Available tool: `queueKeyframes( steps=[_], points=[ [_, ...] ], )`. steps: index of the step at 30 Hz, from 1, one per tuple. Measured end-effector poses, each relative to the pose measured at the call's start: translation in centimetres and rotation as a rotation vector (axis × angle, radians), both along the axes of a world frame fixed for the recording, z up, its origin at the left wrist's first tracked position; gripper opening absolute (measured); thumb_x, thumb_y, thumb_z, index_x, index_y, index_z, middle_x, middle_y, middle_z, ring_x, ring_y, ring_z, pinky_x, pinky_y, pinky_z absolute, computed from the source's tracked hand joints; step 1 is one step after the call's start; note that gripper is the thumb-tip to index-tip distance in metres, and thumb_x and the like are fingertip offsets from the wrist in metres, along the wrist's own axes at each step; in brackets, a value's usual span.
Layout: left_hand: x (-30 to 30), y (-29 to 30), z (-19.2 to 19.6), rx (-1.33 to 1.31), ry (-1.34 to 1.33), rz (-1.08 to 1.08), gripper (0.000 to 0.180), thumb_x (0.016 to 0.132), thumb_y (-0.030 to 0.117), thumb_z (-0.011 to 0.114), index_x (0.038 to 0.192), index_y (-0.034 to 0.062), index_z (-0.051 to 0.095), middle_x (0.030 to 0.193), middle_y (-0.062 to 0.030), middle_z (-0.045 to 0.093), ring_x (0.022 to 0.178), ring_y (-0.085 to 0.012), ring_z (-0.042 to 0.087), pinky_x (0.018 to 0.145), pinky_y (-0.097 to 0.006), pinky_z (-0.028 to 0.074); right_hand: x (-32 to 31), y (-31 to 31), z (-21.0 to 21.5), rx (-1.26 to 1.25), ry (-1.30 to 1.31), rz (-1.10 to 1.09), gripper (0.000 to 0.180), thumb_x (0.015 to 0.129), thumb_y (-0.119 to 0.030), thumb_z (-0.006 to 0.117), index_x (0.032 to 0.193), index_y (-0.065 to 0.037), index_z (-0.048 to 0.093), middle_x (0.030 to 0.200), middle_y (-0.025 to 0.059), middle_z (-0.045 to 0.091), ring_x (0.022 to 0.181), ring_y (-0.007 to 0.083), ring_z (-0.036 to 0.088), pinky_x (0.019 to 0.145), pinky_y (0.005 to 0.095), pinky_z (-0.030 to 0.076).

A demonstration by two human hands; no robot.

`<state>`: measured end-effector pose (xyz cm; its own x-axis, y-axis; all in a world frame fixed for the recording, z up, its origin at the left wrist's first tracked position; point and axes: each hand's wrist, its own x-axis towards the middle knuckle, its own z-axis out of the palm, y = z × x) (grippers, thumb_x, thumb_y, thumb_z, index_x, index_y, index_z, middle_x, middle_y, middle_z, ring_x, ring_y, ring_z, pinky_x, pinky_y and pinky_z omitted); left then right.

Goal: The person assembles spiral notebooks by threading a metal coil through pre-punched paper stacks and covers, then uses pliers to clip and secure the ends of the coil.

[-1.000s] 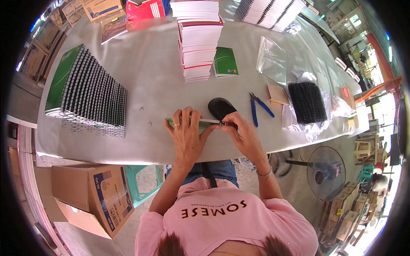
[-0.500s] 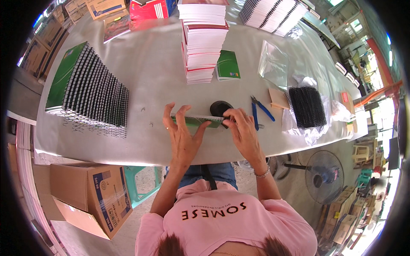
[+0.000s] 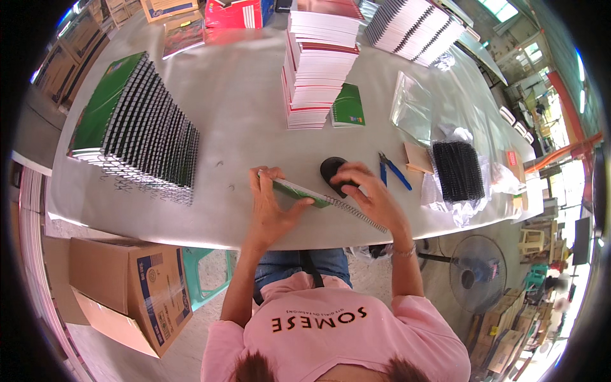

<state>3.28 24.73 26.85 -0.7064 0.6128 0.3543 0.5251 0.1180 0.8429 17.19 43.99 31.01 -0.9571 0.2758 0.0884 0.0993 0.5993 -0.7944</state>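
Head view, green notebook (image 3: 299, 191) now tilted up, seemingly in both hands

glossy green notebook (image 3: 299, 191) cover with metal wire spiral; matt grey table (image 3: 242, 114) (smooth); black plastic combs (image 3: 457, 170).

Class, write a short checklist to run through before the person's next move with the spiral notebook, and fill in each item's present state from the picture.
1. Left hand steadies the green notebook: ok.
2. Right hand at the wire spiral: ok.
3. Spiral fully threaded through the holes: cannot tell.
4. Blue-handled pliers close beside the right hand: ok.
5. Notebook lies wholly on the table: ok.
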Motion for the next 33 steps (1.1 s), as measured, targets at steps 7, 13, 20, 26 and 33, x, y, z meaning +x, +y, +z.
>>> queueKeyframes(
  steps=[7, 13, 20, 26, 33],
  points=[
    [-0.9, -1.3, 0.0, -0.015, -0.006, 0.048, 0.076, 0.06, 0.025, 0.092, 0.112, 0.0018, 0.041, 0.106, -0.0148, 0.04, 0.105, -0.0334, 0.042, 0.092, -0.043, 0.039, -1.8, 1.1, 1.3, 0.218, -0.06, 0.079, 0.036, 0.08, -0.012, 0.076, 0.113, -0.008, 0.062, 0.14, 0.0087, 0.045, 0.115, 0.0301, 0.051, 0.102, 0.0436, 0.038],
    [-0.2, -1.1, -0.3, -0.013, 0.044, 0.119, 0.075, 0.061, 0.026, 0.091, 0.112, 0.0034, 0.041, 0.106, -0.0152, 0.041, 0.105, -0.034, 0.042, 0.091, -0.044, 0.039, -2.3, -3.2, 3.0, -0.274, -0.158, 0.129, 0.032, 0.084, -0.011, 0.074, 0.114, -0.005, 0.063, 0.122, 0.0101, 0.057, 0.101, 0.0263, 0.057, 0.087, 0.0352, 0.048],
    [-0.1, -0.7, -0.8, -0.007, 0.091, 0.143, 0.072, 0.064, 0.023, 0.09, 0.113, 0.0027, 0.042, 0.107, -0.0159, 0.042, 0.105, -0.0341, 0.042, 0.09, -0.045, 0.039, -2.2, -4.8, 0.5, 0.124, 0.207, -0.027, 0.029, 0.087, -0.009, 0.07, 0.115, -0.003, 0.065, 0.096, 0.0101, 0.058, 0.082, 0.0209, 0.06, 0.073, 0.0333, 0.049],
    [-0.2, -0.8, -1.3, 0.006, 0.107, 0.151, 0.071, 0.065, 0.023, 0.09, 0.114, 0.0021, 0.042, 0.107, -0.0165, 0.043, 0.104, -0.0342, 0.042, 0.09, -0.046, 0.039, -2.4, -6.5, 1.4, 0.072, 0.207, -0.161, 0.032, 0.087, -0.005, 0.068, 0.118, -0.004, 0.061, 0.101, 0.014, 0.062, 0.084, 0.0291, 0.061, 0.076, 0.0384, 0.051],
    [-0.1, -0.8, -1.1, -0.001, 0.132, 0.153, 0.071, 0.065, 0.022, 0.09, 0.115, 0.0022, 0.043, 0.109, -0.0166, 0.044, 0.106, -0.0352, 0.043, 0.092, -0.046, 0.039, -2.2, -6.1, 0.5, 0.13, 0.233, -0.113, 0.025, 0.084, -0.004, 0.07, 0.108, -0.003, 0.063, 0.093, 0.0126, 0.064, 0.083, 0.0296, 0.063, 0.072, 0.0383, 0.052]
  ],
)
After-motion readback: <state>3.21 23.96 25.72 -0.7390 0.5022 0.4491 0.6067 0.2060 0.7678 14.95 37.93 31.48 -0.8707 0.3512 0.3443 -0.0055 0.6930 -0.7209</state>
